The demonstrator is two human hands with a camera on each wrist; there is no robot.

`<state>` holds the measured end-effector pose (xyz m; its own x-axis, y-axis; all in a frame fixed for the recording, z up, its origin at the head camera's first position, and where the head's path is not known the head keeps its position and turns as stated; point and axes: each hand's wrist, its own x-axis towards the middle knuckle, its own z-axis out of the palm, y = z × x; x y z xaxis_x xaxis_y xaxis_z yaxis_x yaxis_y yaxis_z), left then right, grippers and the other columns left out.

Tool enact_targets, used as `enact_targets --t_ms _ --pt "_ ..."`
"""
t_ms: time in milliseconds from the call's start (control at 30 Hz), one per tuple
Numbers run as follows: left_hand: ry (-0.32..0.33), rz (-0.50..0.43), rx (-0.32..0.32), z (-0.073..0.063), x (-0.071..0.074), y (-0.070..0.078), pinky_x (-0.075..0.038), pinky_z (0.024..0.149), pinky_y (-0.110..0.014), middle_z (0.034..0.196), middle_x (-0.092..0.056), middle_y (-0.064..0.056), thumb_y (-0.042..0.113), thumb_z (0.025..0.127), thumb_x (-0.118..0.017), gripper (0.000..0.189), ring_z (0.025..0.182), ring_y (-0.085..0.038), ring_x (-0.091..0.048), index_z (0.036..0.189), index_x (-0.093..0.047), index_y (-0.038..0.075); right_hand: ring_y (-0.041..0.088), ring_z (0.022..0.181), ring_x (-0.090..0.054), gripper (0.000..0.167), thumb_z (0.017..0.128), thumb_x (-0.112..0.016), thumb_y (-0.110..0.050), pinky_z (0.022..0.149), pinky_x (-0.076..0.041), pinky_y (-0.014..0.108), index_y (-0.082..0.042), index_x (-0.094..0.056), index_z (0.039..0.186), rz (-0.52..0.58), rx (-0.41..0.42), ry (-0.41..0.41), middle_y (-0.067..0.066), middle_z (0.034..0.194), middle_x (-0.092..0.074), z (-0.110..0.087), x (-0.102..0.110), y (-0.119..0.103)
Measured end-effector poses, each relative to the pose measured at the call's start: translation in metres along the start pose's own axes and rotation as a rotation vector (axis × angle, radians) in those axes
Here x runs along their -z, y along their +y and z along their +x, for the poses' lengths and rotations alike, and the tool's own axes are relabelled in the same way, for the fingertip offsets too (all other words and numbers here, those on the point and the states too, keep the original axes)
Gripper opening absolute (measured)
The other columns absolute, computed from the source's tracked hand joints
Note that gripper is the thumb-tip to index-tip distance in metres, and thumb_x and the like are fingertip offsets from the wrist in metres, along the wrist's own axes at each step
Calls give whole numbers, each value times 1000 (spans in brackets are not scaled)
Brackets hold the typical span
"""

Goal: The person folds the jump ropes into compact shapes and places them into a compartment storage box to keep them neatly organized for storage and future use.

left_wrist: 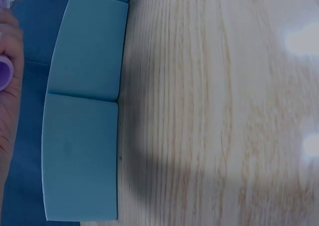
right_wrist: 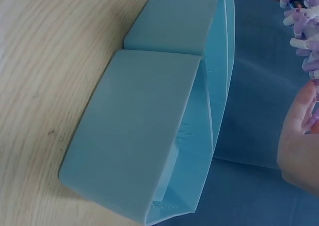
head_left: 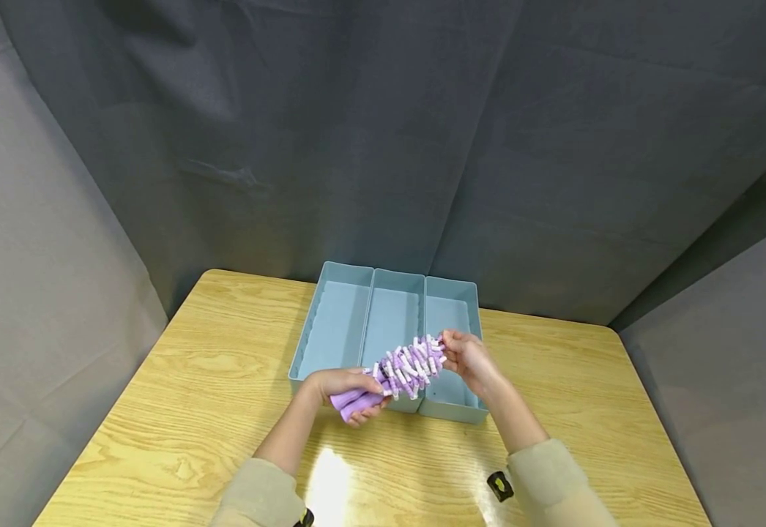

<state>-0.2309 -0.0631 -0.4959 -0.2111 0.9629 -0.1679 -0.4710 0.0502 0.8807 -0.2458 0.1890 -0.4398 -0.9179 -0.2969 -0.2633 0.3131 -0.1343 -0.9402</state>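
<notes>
A bundled jump rope with purple and white beads [head_left: 412, 369] is held up over the front of the blue bins. Its two lilac handles [head_left: 357, 402] lie side by side, pointing toward the near left. My left hand [head_left: 340, 382] grips the bundle around the handles, thumb on top. In the left wrist view, the hollow end of one handle [left_wrist: 4, 72] shows at the edge of the left hand [left_wrist: 10, 101]. With its fingertips, my right hand [head_left: 474, 360] pinches the far end of the beaded bundle. The right wrist view catches this hand [right_wrist: 299, 146] and the beads [right_wrist: 304, 34] at its right edge.
Three blue rectangular bins stand side by side on the wooden table [head_left: 225, 351]: a left one [head_left: 340, 315], a middle one [head_left: 392, 307] and a right one [head_left: 449, 311]. Behind the table hangs a dark grey curtain [head_left: 330, 146]. A small black device [head_left: 500, 486] is beside the right sleeve.
</notes>
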Motion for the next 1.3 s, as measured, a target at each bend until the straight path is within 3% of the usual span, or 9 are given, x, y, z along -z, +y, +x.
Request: enact_targets --t_ms 200,467,700,900,1133,1300 --pt "3 -3 -15 -3 4 -2 -34 45 -21 65 -43 2 21 91 -27 20 48 -7 -37 91 -42 9 9 64 -61 11 95 -47 -15 63 -53 24 -4 -48 95 -43 49 2 -1 76 -59 1 0 -3" --pt "7 -21 -44 -6 -3 2 -33 45 -20 64 -43 3 20 91 -24 21 48 -6 -38 89 -42 9 16 79 -63 43 90 -56 -26 74 -54 33 7 -47 117 -286 136 56 8 97 -59 -6 0 -11" --pt "14 -1 -91 -9 -6 5 -34 45 -19 64 -46 3 22 90 -28 19 48 -5 -40 88 -43 10 25 84 -64 37 91 -56 -21 77 -52 45 5 -52 116 -489 269 41 12 99 -62 -10 -4 -16" --pt "37 -24 -120 -9 -4 5 -34 45 -18 65 -46 3 22 91 -27 20 48 -6 -40 88 -44 10 29 85 -62 28 89 -58 -17 70 -51 31 0 -57 112 -732 497 94 16 102 -61 -10 -3 -16" --pt "73 -44 -168 -13 1 6 -35 45 -19 65 -47 3 18 92 -23 23 49 -6 -41 88 -43 8 24 80 -61 24 84 -62 -11 65 -51 40 -2 -58 105 -1033 877 270 12 96 -64 -3 3 -8" --pt "134 -67 -226 -16 7 6 -36 47 -18 66 -47 2 18 92 -22 24 50 -6 -43 89 -43 8 26 80 -59 20 82 -61 -13 67 -50 41 -2 -60 98 -1261 1077 416 11 90 -64 2 14 -2"
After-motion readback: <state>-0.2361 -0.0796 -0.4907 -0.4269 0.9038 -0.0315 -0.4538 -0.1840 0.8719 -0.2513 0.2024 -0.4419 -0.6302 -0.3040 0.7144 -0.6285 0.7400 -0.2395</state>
